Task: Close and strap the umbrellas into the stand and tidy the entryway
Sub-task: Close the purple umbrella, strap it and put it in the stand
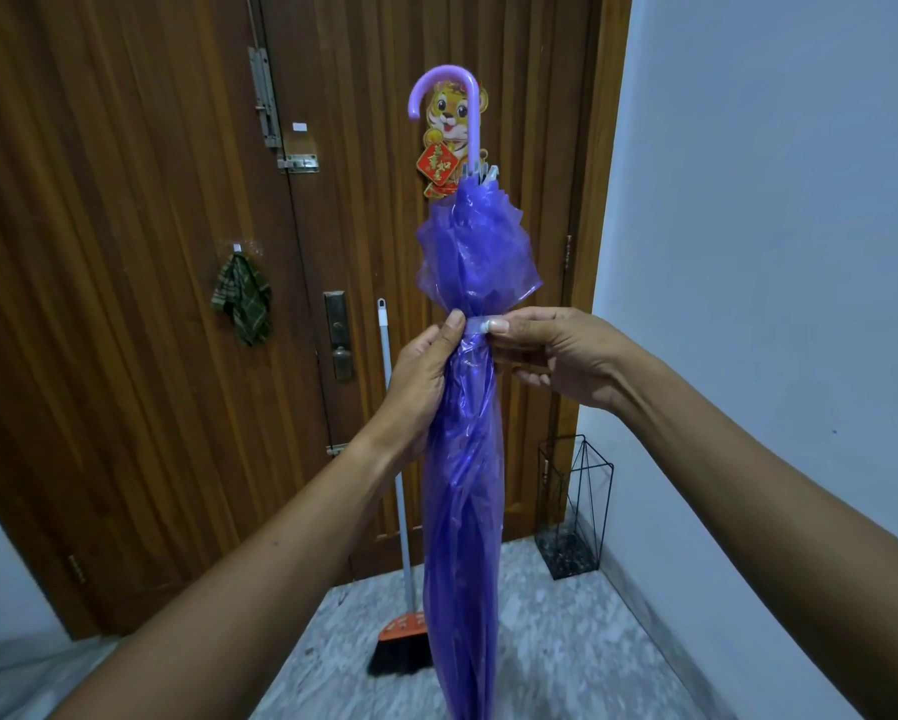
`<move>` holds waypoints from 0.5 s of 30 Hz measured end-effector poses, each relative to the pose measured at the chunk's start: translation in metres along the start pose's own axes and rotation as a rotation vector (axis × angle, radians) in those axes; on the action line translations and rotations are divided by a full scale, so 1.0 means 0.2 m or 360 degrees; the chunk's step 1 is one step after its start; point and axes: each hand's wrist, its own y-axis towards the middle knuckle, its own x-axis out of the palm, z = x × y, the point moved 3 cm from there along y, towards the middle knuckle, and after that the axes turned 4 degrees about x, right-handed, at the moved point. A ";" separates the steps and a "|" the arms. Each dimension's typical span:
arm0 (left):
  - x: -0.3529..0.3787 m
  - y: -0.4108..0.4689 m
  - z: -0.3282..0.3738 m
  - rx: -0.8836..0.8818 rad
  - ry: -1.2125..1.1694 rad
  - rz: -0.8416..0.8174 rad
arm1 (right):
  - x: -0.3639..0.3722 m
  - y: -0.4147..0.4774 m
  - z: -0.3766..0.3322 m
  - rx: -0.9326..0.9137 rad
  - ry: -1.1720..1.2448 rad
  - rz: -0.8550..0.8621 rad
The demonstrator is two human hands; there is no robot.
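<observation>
A closed purple translucent umbrella (pixel 465 459) stands upright in front of me, its lilac hooked handle (pixel 444 90) at the top. My left hand (pixel 423 371) wraps around the bunched canopy, thumb up against the strap. My right hand (pixel 556 356) pinches the pale strap (pixel 480 323) that circles the canopy, with loose folds flaring above it. The black wire umbrella stand (pixel 574 506) sits on the floor in the right corner by the door, with no umbrella in it.
A wooden double door (pixel 151 252) fills the background. A broom (pixel 403 641) with an orange head leans against it. A green checked cloth (pixel 241 298) hangs on a hook, and a tiger decoration (pixel 449 142) is stuck behind the handle. A white wall (pixel 774 252) is on the right.
</observation>
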 end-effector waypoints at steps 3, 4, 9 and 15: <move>0.00 0.00 0.00 -0.0004 -0.0008 -0.0008 | 0.00 0.00 0.00 -0.0001 0.0006 0.0004; 0.00 0.00 0.00 -0.0007 -0.0016 -0.0013 | 0.00 0.00 0.00 -0.0003 0.0003 0.0004; -0.01 0.00 -0.01 -0.0051 -0.0026 0.0014 | -0.01 0.00 -0.01 -0.0017 -0.0021 0.0014; 0.01 -0.03 0.04 0.0001 -0.0039 0.0037 | 0.01 -0.02 -0.01 -0.0004 0.0013 -0.0026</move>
